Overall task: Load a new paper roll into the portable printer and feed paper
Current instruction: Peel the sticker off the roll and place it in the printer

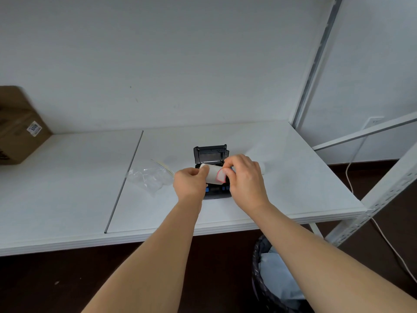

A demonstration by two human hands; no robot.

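Observation:
A small black portable printer [211, 154] sits on the white table [282, 188] with its lid standing open at the back. Just above its body I hold a white paper roll [212, 173]. My left hand [189, 181] grips the roll's left end. My right hand [244, 177] pinches the loose end of the paper, which has a red-edged tab [221, 176]. Blue buttons show on the printer's front, partly hidden by my hands.
A crumpled clear plastic bag [151, 177] lies left of the printer. A cardboard box [18, 127] stands at the far left. A seam [124, 181] splits the tabletop. A bin with a dark liner [270, 274] stands below the table edge. A white cable [352, 177] hangs at right.

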